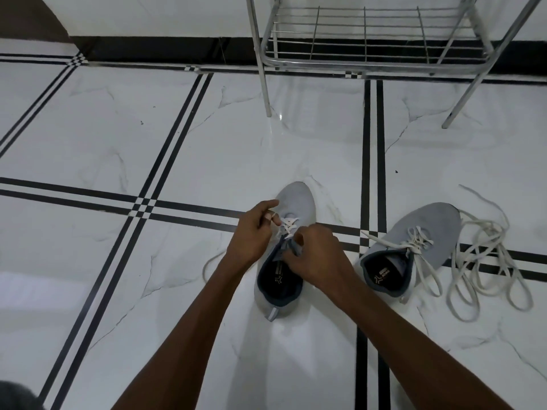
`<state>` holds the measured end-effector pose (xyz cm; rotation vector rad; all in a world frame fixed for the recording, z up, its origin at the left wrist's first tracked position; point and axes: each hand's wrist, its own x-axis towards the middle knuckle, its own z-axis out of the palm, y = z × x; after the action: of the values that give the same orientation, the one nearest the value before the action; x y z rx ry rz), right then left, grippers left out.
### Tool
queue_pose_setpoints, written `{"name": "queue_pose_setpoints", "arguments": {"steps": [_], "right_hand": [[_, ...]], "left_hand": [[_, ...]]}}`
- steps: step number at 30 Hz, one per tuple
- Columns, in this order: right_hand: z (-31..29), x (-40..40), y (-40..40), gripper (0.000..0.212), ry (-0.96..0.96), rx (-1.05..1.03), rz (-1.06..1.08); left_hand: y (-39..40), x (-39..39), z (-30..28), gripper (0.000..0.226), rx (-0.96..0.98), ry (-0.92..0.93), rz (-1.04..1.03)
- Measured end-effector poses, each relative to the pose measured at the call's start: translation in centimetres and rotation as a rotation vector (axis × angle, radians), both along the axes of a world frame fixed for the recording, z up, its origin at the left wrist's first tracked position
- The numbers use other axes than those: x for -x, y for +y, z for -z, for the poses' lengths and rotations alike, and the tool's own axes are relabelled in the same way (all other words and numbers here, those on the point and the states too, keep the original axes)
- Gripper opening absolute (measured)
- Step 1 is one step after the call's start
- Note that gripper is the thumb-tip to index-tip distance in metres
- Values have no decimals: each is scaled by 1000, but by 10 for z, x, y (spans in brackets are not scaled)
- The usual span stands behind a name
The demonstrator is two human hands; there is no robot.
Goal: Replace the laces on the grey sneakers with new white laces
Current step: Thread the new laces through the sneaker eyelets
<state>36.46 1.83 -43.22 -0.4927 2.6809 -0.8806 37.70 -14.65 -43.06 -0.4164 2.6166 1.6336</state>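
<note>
Two grey sneakers stand on the tiled floor. The left sneaker [299,199] points away from me with a white lace [288,225] crossed through its front eyelets. My left hand [254,232] pinches the lace at the shoe's left side. My right hand [318,255] grips the grey tongue [291,247] and covers the right eyelets. A loose lace end [207,266] curves over the floor to the left. The right sneaker [426,229] is laced in white, with its ends loose.
A pile of loose white laces [491,261] lies right of the right sneaker. A metal wire rack [367,39] stands at the back by the wall, its legs [265,93] on the floor beyond the shoes. A dark object sits at the bottom left corner.
</note>
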Motion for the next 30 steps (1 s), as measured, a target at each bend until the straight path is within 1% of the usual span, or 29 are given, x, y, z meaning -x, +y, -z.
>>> {"name": "queue_pose_setpoints", "arguments": {"steps": [2, 4, 6, 9, 11, 13, 14, 16, 19, 21, 23, 26, 30], "right_hand": [[3, -3, 0, 29, 66, -2, 4], [8, -5, 3, 27, 93, 57, 40], [12, -2, 10, 22, 68, 188, 90], [9, 4, 18, 14, -49, 336, 148], [5, 7, 21, 16, -117, 357, 159], [3, 10, 21, 16, -132, 345, 159], [3, 11, 20, 17, -132, 339, 158], [3, 12, 20, 17, -140, 338, 169], [3, 14, 20, 16, -188, 364, 214], [4, 15, 20, 15, -246, 409, 250], [7, 17, 21, 14, -359, 481, 312], [15, 20, 22, 16, -521, 568, 393], [20, 21, 21, 19, -622, 624, 448]], "left_hand": [[6, -7, 4, 34, 58, 26, -14], [10, -12, 7, 31, 48, 90, -66], [14, -15, 10, 27, 22, 157, -75], [15, -19, 11, 33, 66, 188, -79], [16, -18, 10, 23, 112, 202, -112], [17, -16, 10, 9, 180, 221, -146], [16, -16, 10, 5, 202, 212, -146], [16, -15, 11, 12, 193, 170, -153], [18, -18, 12, 11, 219, 159, -136], [21, -20, 11, 11, 251, 155, -118], [23, -21, 11, 9, 239, 145, -127], [24, -20, 12, 4, 201, 116, -135], [29, -23, 15, 3, 109, 99, -165]]}}
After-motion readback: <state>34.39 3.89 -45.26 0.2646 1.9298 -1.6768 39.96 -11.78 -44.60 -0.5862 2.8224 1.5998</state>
